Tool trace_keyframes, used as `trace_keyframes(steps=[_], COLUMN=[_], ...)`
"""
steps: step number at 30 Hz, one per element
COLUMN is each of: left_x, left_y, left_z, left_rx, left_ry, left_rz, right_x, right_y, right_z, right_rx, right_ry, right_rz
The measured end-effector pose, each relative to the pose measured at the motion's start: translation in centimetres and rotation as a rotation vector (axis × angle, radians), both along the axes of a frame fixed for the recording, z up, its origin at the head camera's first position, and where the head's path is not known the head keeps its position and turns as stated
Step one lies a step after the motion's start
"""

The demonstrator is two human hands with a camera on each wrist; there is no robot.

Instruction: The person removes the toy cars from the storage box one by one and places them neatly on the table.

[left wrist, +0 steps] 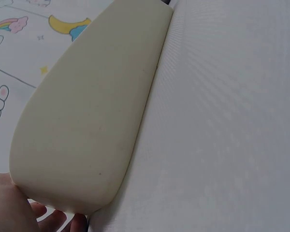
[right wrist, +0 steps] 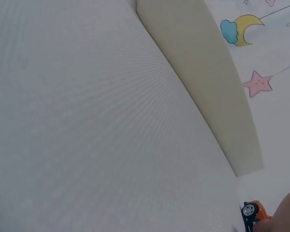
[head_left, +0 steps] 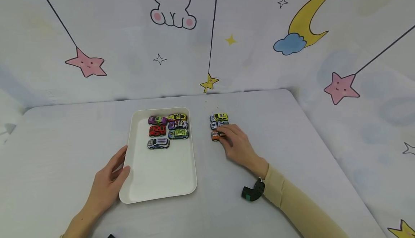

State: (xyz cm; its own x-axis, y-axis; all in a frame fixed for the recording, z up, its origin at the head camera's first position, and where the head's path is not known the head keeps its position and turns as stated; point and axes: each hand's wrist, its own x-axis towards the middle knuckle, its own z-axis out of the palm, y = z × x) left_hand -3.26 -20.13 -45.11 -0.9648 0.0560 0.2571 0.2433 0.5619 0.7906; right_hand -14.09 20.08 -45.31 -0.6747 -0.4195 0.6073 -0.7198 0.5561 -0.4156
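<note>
Tray [head_left: 159,178], smooth, round-cornered, is gripped by the left hand [head_left: 107,184], the right hand [head_left: 239,145] pinching an orange toy car [head_left: 215,136].

From my station I log the tray [head_left: 159,175] on the tabletop [head_left: 227,209], left of centre. In its far half I count six toy cars [head_left: 172,125], set in two adjacent columns of three; the left column's last car lies nearer the wearer than the right column's. Right of the tray, well apart, I see three loose cars [head_left: 219,125] on the tabletop, lined up far to near. I place the right hand [head_left: 240,147] at the nearest of these, the left hand [head_left: 107,184] at the tray's left rim. Backdrop [head_left: 129,75] behind and right of the tabletop.
</note>
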Motion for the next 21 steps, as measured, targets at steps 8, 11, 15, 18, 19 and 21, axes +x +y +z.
trace_keyframes(steps=[8,11,15,18,19,21], left_x=[0.0,-0.03,-0.03,-0.03,-0.04,-0.05], left_y=[0.0,-0.06,-0.11,-0.08,-0.07,-0.04], left_z=[0.01,-0.04,-0.12,-0.13,-0.12,-0.1], left_rx=[-0.004,-0.003,0.001,0.004,0.005,0.007], left_ry=[-0.011,-0.003,0.002,0.003,0.002,0.003], left_rz=[0.003,0.002,0.001,0.001,0.001,0.0], right_x=[-0.05,-0.11,-0.18,-0.22,-0.24,-0.26], right_y=[0.07,0.11,0.13,0.16,0.18,0.23], right_z=[-0.02,-0.1,-0.17,-0.16,-0.16,-0.17], right_rx=[-0.024,-0.031,-0.043,-0.058,-0.063,-0.069], right_ry=[-0.001,0.003,0.018,0.033,0.038,0.049], right_rz=[-0.027,-0.039,-0.051,-0.055,-0.056,-0.056])
